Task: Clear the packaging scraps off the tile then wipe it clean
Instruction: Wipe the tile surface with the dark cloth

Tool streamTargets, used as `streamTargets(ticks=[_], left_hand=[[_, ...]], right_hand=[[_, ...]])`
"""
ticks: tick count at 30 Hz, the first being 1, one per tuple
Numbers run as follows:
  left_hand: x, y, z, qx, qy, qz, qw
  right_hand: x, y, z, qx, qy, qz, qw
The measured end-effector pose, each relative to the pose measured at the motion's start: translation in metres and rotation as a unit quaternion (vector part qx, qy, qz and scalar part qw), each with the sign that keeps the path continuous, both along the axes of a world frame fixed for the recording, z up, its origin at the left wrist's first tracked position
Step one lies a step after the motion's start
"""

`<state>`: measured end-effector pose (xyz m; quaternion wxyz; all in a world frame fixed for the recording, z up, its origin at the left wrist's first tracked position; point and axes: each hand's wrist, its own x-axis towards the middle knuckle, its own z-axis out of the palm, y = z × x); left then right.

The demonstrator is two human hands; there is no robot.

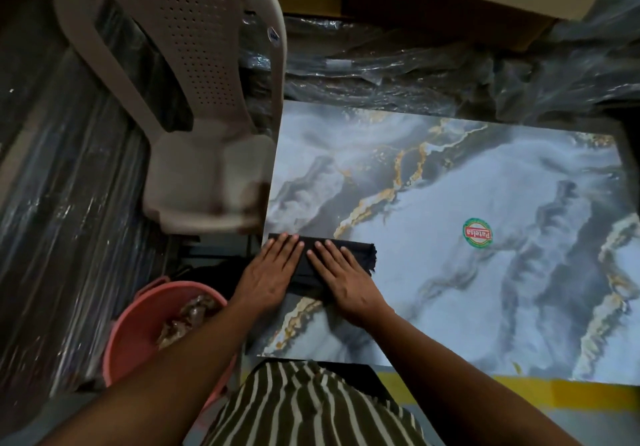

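On the near left corner of the tile, a folded dark cloth lies flat with both hands on top of it. Left hand and right hand sit side by side, fingers straight and spread, pressing down and not gripping anything. No scraps show on the marbled face; a pink tub at the left holds crumpled brownish stuff, likely the cleared packaging, so the job looks to be at the wiping stage with most of the surface yet to cover. A round green and red sticker sits near the middle of the tile. Risks from here: the cloth is close to the left edge, so a push that way could slide it off toward the chair and the tub. Flat palms give no hold, so the folds may bunch or open mid-stroke and leave streaks. A hard pass over the sticker could snag and peel it. The far right side is a long reach, and leaning weight on the glossy face could make the hands slip.
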<state>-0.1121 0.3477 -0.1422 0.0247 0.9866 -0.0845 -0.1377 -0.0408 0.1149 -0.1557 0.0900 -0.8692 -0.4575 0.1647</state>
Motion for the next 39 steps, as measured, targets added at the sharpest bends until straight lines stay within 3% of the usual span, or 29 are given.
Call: streamTargets(ticks=[10,15,20,25,31,35,39], left_hand=[[-0.118,-0.029,-0.001,-0.048,0.038,0.006,0.998],[-0.13,-0.027,-0.006,-0.053,0.065,0.01,0.996],[-0.121,-0.03,-0.008,-0.079,0.04,0.039,0.995],[-0.016,-0.006,-0.011,-0.118,0.029,0.043,0.992],[0.194,0.068,-0.029,-0.099,0.03,-0.015,0.995],[0.312,0.104,-0.023,-0.095,0.009,0.013,0.995],[0.37,0.11,-0.006,-0.115,0.015,0.043,0.992]], right_hand=[[-0.108,-0.03,0.01,-0.037,-0.004,0.012,0.999],[-0.121,-0.031,0.008,-0.051,-0.003,0.008,0.999],[-0.099,-0.028,0.012,-0.028,0.031,0.025,0.999],[-0.012,-0.006,0.0,0.002,0.037,-0.022,0.999],[0.183,0.058,-0.011,-0.003,0.006,-0.015,1.0],[0.298,0.106,-0.013,-0.021,-0.003,-0.02,1.0],[0.361,0.131,-0.013,0.002,-0.031,-0.024,0.999]])
